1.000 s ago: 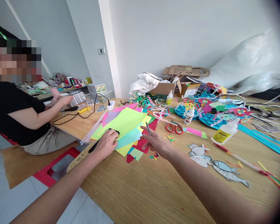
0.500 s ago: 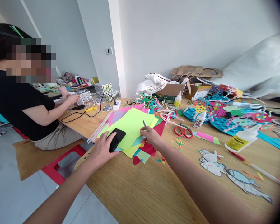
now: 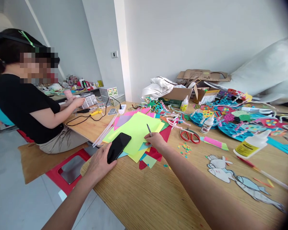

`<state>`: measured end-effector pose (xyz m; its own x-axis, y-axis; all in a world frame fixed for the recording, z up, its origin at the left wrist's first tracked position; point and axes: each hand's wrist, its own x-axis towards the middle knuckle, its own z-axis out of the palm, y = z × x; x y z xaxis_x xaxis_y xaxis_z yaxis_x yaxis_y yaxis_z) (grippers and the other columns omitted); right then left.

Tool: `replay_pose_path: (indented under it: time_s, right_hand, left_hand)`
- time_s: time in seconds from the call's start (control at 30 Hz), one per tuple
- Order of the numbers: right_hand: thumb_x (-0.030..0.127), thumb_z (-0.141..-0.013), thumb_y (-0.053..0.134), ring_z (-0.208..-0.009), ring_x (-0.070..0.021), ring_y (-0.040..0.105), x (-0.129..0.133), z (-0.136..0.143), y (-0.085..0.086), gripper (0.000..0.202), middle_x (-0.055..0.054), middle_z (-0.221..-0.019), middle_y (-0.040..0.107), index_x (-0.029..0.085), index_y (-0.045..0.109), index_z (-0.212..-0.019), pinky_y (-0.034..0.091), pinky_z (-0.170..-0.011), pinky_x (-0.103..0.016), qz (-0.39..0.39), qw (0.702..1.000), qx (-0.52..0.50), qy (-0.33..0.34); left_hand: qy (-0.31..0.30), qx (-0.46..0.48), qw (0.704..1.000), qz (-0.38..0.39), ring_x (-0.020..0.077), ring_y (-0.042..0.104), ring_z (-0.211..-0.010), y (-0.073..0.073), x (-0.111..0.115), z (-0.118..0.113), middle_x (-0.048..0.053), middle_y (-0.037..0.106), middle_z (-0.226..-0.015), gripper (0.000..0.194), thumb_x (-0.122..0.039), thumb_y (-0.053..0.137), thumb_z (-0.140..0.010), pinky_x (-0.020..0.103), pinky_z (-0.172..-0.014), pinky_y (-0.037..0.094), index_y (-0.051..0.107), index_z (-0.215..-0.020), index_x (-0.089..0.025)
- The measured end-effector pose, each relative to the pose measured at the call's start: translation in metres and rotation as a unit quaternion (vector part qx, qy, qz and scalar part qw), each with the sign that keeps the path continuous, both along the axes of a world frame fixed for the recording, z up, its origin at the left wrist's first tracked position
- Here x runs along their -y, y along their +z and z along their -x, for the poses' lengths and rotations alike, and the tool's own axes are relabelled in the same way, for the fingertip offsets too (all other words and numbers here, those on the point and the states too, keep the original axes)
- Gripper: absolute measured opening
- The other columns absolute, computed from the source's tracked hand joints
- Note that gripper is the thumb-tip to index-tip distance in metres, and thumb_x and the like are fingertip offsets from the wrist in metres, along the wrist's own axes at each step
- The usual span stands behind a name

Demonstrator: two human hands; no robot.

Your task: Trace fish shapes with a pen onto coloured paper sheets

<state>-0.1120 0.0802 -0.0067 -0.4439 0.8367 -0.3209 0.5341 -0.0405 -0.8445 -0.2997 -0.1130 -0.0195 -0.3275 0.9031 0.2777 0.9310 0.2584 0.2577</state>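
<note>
My left hand is closed on the near left end of a black smartphone, which overlaps the left side of a bright yellow-green paper sheet. The phone's screen looks dark. In my right hand is a slim grey pen, its upper end pointing up and its lower end hidden by my fingers. That hand rests at the right edge of the yellow-green sheet. Beneath lie more coloured sheets, among them a red paper and a pale green piece.
Red-handled scissors, glue bottles and paper fish cut-outs lie to the right. Pipe cleaners and cardboard boxes are behind. At left a seated person handles objects near a power strip.
My left hand and the phone have shifted a little toward the near left of the paper, with my fingers now at the phone's edge. The right hand and pen stay nearly still.
</note>
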Motion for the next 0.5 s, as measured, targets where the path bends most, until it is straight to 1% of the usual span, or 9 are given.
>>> replay_pose_path:
  time_s: [0.13, 0.27, 0.37, 0.5]
  right_hand:
    - [0.030, -0.087, 0.053, -0.096, -0.0192, 0.058, 0.002, 0.001, 0.005, 0.031, -0.008, -0.116, 0.056, 0.017, 0.054, -0.115, 0.050, -0.079, -0.040, -0.025, 1.000, 0.011, -0.001]
    - [0.030, -0.087, 0.052, -0.095, -0.0190, 0.058, 0.002, -0.002, 0.018, 0.031, -0.008, -0.116, 0.057, 0.017, 0.054, -0.115, 0.050, -0.079, -0.039, -0.062, 0.998, 0.011, -0.016]
    - [0.030, -0.087, 0.053, -0.095, -0.0190, 0.059, -0.001, -0.008, 0.029, 0.031, -0.008, -0.115, 0.057, 0.016, 0.054, -0.115, 0.050, -0.079, -0.039, -0.098, 0.994, 0.004, -0.040]
    - [0.031, -0.088, 0.052, -0.090, -0.0173, 0.060, -0.005, -0.021, 0.042, 0.029, -0.007, -0.110, 0.059, 0.016, 0.055, -0.112, 0.051, -0.076, -0.037, -0.151, 0.985, -0.009, -0.078]
  left_hand:
    - [-0.006, 0.012, 0.999, -0.052, 0.0274, 0.048, -0.115, -0.002, 0.000, 0.003, 0.012, 0.050, -0.124, 0.066, -0.029, 0.059, -0.070, 0.041, -0.094, 0.041, 0.035, -0.131, -0.018]
    - [0.006, 0.037, 0.997, -0.073, 0.0264, 0.049, -0.114, 0.003, 0.005, 0.001, 0.011, 0.049, -0.123, 0.063, -0.030, 0.058, -0.071, 0.040, -0.091, 0.044, 0.036, -0.129, -0.019]
    - [0.015, 0.053, 0.995, -0.083, 0.0259, 0.050, -0.112, 0.008, 0.014, 0.000, 0.011, 0.050, -0.123, 0.061, -0.029, 0.057, -0.071, 0.039, -0.089, 0.045, 0.036, -0.128, -0.020]
    - [0.034, 0.063, 0.993, -0.098, 0.0260, 0.053, -0.109, 0.011, 0.034, 0.005, 0.009, 0.052, -0.119, 0.062, -0.031, 0.058, -0.070, 0.039, -0.087, 0.047, 0.036, -0.127, -0.022]
